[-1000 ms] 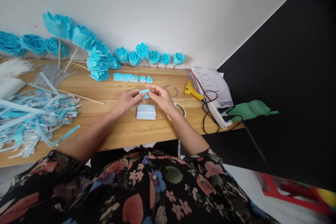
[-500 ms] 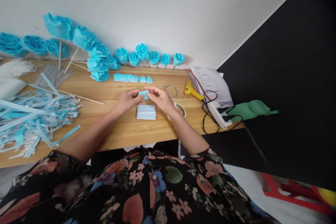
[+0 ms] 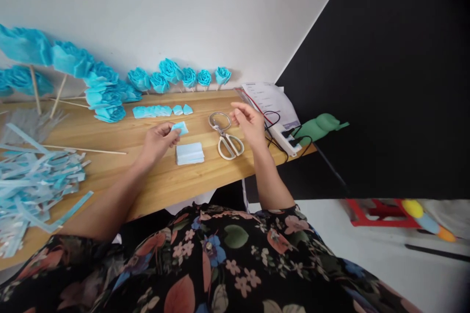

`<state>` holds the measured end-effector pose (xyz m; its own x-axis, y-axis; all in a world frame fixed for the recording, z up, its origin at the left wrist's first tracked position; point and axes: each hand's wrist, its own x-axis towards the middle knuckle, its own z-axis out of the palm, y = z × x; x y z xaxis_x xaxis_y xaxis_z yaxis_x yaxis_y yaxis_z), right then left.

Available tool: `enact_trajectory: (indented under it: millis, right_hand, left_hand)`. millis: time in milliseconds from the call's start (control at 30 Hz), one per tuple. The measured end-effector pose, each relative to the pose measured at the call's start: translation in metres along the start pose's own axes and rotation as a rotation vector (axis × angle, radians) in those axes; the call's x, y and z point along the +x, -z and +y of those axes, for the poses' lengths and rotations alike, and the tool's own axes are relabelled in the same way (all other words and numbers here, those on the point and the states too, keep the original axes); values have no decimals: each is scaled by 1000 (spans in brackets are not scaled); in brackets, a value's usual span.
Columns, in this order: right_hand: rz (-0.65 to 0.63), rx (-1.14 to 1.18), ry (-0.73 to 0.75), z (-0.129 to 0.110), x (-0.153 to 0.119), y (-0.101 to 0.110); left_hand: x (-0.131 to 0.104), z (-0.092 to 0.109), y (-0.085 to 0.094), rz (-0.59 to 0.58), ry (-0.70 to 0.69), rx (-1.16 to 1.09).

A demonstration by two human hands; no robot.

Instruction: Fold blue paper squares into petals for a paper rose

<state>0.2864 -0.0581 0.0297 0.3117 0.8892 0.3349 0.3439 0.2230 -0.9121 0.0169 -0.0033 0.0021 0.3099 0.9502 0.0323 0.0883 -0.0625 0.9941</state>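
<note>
Right hand (image 3: 252,124) has left the blue paper piece (image 3: 181,128), now well off to its right. Left fingers pinch it, piece protruding to their right, above the counter (image 3: 161,190), left hand (image 3: 154,144) nearer. Right fingers loosely bent; contact unclear. Scissors (image 3: 222,133) between hands, long axis far-left to near-right.
</note>
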Motion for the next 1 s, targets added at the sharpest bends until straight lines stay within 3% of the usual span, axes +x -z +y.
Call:
enact_trajectory:
  millis: [100,233,400,600,767,1000]
  right_hand:
    - [-23,-174,1,20,-10,4]
    - [-121,-498,86,36,-16,-6]
    - [-160,-662,125,36,-8,-21]
    - [-197,-828,63,26,4,-40]
    - [-149,-827,-39,29,9,-48]
    - [-49,-629,-111,56,11,-44]
  left_hand:
    - [0,0,-1,-6,-3,3]
    - [0,1,-2,-9,-11,3]
    - [3,-4,-1,23,25,-2]
    - [3,-5,-2,5,11,-28]
    - [0,-2,-2,-4,17,-47]
    - [2,-6,-2,-14,20,-59]
